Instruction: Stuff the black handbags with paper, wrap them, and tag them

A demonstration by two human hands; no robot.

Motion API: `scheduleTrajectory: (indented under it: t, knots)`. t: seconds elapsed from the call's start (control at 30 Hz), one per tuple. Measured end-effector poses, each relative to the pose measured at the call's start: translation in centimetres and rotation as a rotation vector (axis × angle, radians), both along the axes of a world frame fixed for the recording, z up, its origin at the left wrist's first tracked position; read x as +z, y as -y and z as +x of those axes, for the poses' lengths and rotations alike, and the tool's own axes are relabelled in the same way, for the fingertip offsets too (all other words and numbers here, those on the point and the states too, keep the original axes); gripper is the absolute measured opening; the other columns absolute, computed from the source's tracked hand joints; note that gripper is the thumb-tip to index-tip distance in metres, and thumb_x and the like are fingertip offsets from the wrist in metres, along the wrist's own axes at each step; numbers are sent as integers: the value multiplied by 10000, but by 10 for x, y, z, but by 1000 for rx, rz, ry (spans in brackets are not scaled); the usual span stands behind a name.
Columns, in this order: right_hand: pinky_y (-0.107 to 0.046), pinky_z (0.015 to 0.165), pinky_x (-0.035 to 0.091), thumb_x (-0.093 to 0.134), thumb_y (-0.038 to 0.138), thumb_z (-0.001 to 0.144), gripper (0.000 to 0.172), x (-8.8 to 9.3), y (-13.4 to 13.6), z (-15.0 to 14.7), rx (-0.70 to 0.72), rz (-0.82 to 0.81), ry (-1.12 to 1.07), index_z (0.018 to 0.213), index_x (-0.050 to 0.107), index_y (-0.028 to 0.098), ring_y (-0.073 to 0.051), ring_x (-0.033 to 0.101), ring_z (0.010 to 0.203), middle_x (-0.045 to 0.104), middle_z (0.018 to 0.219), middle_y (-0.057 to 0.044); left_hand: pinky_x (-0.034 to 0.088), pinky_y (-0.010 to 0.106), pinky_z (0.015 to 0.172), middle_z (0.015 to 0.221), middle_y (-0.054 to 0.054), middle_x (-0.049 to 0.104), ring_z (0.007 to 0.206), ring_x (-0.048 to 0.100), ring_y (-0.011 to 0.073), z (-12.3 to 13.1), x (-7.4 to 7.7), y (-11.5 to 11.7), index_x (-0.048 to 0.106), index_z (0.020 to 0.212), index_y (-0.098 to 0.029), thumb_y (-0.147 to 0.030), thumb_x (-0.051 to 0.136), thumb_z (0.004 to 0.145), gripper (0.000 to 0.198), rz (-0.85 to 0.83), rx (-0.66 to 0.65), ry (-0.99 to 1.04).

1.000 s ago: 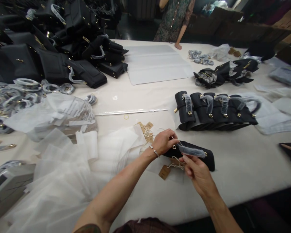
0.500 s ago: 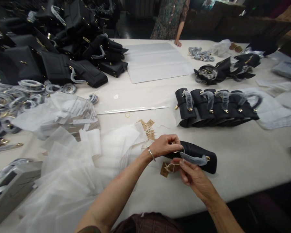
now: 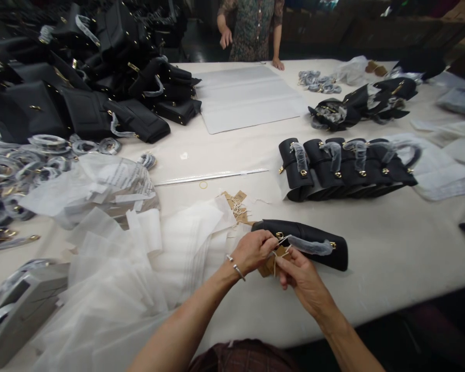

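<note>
A black handbag [image 3: 313,235] lies in front of me, its plastic-wrapped handle [image 3: 310,246] facing up between gold rings. My left hand [image 3: 256,249] pinches a thin white string [image 3: 282,240] by the handle's left ring. Just to its right, my right hand [image 3: 300,271] has its thumb and fingers closed on the same string, close to the brown cardboard tags [image 3: 270,264]. The tags hang between both hands, partly covered by the fingers. More brown tags with white strings [image 3: 238,206] lie on the table beyond my left hand.
Several black handbags [image 3: 344,168] stand in a row at right. A large handbag pile [image 3: 116,67] fills the back left, with wrapped straps [image 3: 42,160] before it. White tissue sheets [image 3: 139,279] spread at left. Across the table stands a person [image 3: 253,31] by a grey board [image 3: 248,98].
My hands have come closer together, and the tags have moved up between them. The left hand has shifted slightly down and left. The person across has moved left, and another hand shows.
</note>
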State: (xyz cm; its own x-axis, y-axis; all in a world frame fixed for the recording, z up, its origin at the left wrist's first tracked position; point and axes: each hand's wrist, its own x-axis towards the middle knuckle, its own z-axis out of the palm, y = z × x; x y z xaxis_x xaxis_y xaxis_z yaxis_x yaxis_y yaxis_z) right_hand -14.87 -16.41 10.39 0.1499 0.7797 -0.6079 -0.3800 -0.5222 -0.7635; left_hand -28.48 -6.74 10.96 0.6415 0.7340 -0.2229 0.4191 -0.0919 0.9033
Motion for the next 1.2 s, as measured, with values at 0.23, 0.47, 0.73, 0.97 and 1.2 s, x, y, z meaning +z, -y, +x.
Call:
scheduleTrajectory:
  t: [0.23,0.47,0.73,0.97,1.2]
  knots:
    - [-273,558,516,800,530,662,480,-15,10,-12,-31,-31,55,910,632,155,-158,632,593,679,752,-43,375,228,615,764,-15,635,717,553,142,9,-1,-4,668,730,-192,-251,588,766,107,-47,31,-74]
    - [-264,556,497,636,555,817,344,-10,52,-2,-114,77,734,813,666,213,-147,574,506,617,575,-13,339,219,592,694,-34,581,661,499,117,12,-10,-8,615,667,-179,-186,563,714,71,-49,84,-2]
    - [-285,626,524,688,453,784,230,-14,75,-15,374,221,789,879,739,250,-164,620,637,703,1047,-84,337,221,579,631,-46,538,621,470,116,6,-12,-18,616,747,-174,-281,558,778,126,-154,14,69]
    - [-224,402,412,797,552,624,504,-16,2,14,-40,30,394,925,672,167,-111,516,498,652,725,-17,354,215,591,664,-45,559,646,489,117,6,-15,-14,597,756,-179,-254,555,788,91,-112,-15,97]
    - [-265,576,572,902,390,534,474,-16,-13,11,-314,24,68,831,611,163,-137,644,597,675,734,0,380,227,631,697,-39,575,664,505,118,-6,-8,5,585,759,-194,-220,583,816,63,59,212,100]
